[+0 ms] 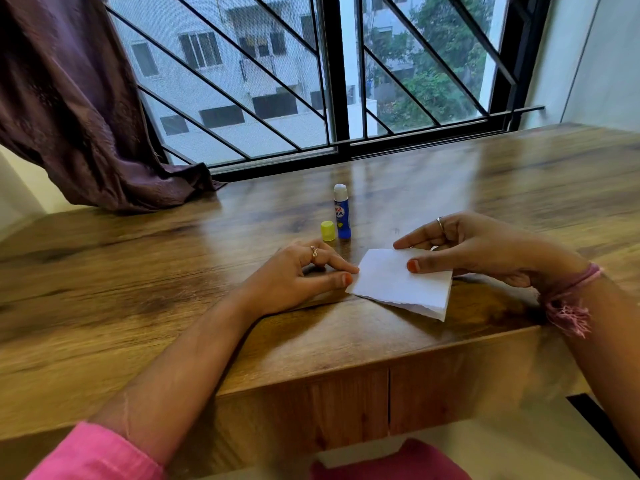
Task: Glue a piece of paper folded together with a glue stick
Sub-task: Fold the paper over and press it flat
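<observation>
while right hand [474,249] pinches folded paper [398,282] | left hand [298,277] relaxed, fingertips at paper's left corner

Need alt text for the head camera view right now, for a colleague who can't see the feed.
On a wooden table by a barred window, the right hand pinches a folded white paper while the left hand touches the paper's left corner. Behind them a blue glue stick stands upright and uncapped, with its yellow cap just to its left.

Soft daylight from the window [311,74], pale glare on the glossy table [450,174], faint shadows under hands, blurred stretched edges.
</observation>
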Demonstrator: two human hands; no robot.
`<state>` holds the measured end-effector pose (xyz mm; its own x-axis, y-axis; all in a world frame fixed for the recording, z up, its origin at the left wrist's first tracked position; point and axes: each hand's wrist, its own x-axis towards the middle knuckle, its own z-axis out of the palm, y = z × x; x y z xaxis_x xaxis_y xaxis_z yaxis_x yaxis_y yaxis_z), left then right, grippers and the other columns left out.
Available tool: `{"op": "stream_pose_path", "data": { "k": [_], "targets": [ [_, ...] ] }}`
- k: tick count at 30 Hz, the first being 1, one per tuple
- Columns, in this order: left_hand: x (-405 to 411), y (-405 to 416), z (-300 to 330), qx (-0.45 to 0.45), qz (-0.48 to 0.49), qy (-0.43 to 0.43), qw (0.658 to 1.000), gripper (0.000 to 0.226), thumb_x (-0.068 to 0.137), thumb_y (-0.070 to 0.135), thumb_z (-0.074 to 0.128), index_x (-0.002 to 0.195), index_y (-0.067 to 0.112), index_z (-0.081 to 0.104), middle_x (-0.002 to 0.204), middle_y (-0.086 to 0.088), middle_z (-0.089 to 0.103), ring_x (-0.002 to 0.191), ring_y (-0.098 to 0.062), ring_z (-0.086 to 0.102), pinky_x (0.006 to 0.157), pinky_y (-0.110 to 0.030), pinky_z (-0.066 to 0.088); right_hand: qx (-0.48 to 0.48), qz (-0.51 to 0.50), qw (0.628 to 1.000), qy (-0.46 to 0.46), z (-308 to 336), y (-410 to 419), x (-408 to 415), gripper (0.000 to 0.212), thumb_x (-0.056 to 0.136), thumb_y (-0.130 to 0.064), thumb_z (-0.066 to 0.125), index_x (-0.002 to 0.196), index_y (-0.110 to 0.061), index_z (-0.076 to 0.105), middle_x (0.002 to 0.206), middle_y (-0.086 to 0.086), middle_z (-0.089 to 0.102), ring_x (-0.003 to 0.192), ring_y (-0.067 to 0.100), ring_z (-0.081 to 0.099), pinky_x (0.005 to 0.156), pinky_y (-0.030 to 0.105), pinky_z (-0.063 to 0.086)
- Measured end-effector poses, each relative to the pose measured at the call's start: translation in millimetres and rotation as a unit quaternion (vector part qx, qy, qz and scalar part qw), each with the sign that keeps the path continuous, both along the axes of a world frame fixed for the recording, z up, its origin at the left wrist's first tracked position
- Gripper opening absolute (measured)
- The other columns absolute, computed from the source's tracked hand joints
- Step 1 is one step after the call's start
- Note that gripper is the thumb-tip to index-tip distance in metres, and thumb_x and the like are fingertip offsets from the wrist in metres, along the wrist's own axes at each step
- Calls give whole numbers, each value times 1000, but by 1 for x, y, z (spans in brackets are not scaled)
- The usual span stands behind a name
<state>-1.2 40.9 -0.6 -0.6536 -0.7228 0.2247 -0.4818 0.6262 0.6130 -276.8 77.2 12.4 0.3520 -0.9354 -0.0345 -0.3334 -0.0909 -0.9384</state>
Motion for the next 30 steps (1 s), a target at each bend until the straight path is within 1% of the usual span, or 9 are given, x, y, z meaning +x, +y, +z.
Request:
{"op": "stream_pose_path", "data": {
  "k": [6,10,11,16,20,21,24,27,30],
  "targets": [
    [1,-1,-1,0,-2,-10,1000,23,82,37,69,104,30,72,106,14,60,102,0,56,86,-9,42,-4,5,1000,3,0,0,0,51,62,-24,74,112,-17,66,103,5,74,91,18,71,75,26,59],
    [0,-2,-2,15,3,6,1000,22,79,38,71,101,32,73,104,15,62,102,-2,58,91,-20,46,-3,9,1000,2,0,-1,-1,51,63,-24,74,112,-18,66,101,2,75,87,14,71,70,21,57],
    [0,-1,-2,16,2,10,1000,22,79,37,72,100,32,73,104,14,62,101,-3,59,92,-21,47,-2,10,1000,0,0,-1,-1,50,63,-24,73,112,-18,66,101,1,75,87,14,71,69,20,57],
    [0,-1,-2,22,-3,9,1000,24,78,37,72,101,29,74,105,10,63,101,-2,59,91,-18,47,3,5,1000,-7,-1,-2,-3,52,65,-29,75,115,-18,65,104,7,74,89,16,71,71,22,56],
    [0,-1,-1,27,-1,4,1000,24,79,34,72,102,27,74,106,10,62,101,-1,58,90,-17,47,-2,2,1000,-6,-1,-1,-4,59,61,-35,78,116,-20,65,107,10,72,95,22,70,79,30,58],
    [0,-1,-1,27,1,3,1000,25,79,35,71,103,27,74,107,10,62,102,-1,58,90,-18,48,-5,1,1000,-8,-1,0,-5,59,60,-35,79,115,-20,66,106,11,72,94,22,70,79,30,58],
    [0,-1,-1,26,3,-2,1000,27,78,37,70,103,27,74,107,11,62,102,-1,57,90,-20,48,-12,0,1000,-6,2,2,-4,56,62,-30,79,115,-18,66,104,11,72,91,20,71,71,25,57],
    [0,-1,-2,27,2,2,1000,27,78,38,71,102,27,74,106,12,62,102,-1,57,89,-19,47,-20,-3,1000,8,5,4,-3,53,64,-25,77,115,-17,65,102,9,72,85,18,72,64,22,55],
    [0,-2,-2,26,1,4,1000,29,76,40,70,102,26,75,106,11,62,102,-3,58,89,-23,48,-34,-10,999,32,8,6,-2,56,62,-28,77,115,-17,64,101,8,71,82,16,72,63,21,56]
  ]
}}
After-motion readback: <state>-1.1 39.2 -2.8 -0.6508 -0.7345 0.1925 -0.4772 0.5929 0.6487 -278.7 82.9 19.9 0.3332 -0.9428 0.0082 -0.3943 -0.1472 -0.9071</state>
